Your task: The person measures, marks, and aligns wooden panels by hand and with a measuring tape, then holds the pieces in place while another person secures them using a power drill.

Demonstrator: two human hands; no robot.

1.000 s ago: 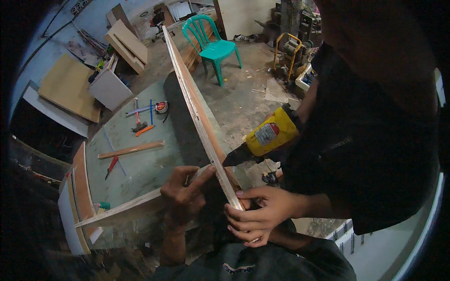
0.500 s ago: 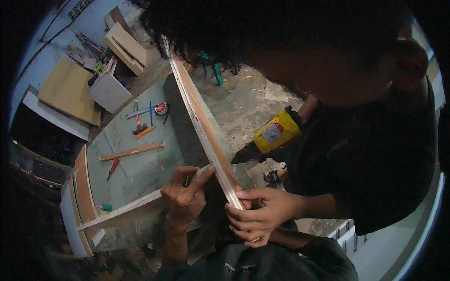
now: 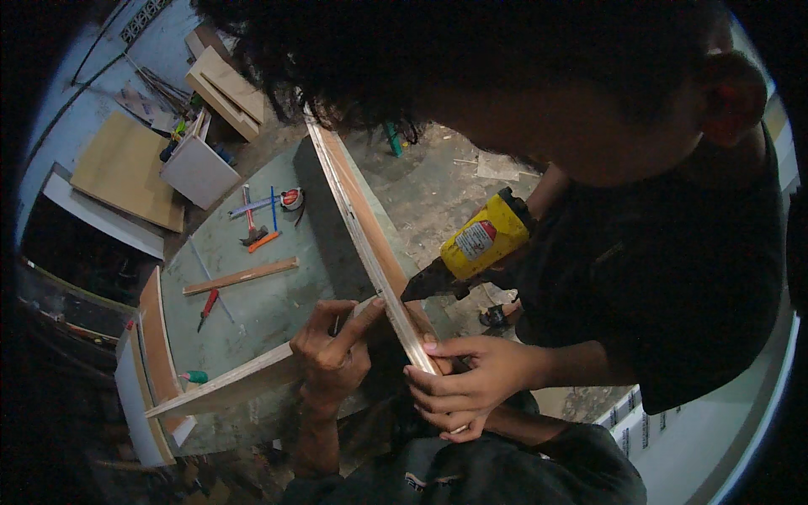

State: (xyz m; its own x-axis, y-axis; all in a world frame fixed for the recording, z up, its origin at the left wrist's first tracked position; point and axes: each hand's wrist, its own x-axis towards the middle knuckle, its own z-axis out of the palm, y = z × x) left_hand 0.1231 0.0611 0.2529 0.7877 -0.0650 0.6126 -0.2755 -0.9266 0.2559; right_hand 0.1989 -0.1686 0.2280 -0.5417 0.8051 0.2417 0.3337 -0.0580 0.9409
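Note:
My left hand [image 3: 331, 353] is at the corner where a pale-edged board [image 3: 223, 380] meets a long upright wooden board [image 3: 364, 244]. Its fingers bend over the pale-edged board's end, and one digit reaches against the long board's edge. My right forearm [image 3: 526, 427] passes behind a co-worker's hand [image 3: 475, 379], which hides most of my right hand and its fingers. That co-worker's hand grips the near end of the long board. The co-worker's other arm holds a yellow-and-black nail gun [image 3: 480, 240], its nose against the long board's right side near the corner.
On the green-grey surface [image 3: 278, 324] lie a hammer [image 3: 252, 227], a tape measure [image 3: 291, 199], an orange cutter [image 3: 264, 241], a red-handled screwdriver [image 3: 207, 308] and a wood strip [image 3: 241, 276]. Panels [image 3: 126, 172] lean at the back left. The co-worker's head covers the upper right.
The nail gun has moved left and down, its nose now at the long board beside the corner. The co-worker's head has shifted left. My left hand stays at the corner.

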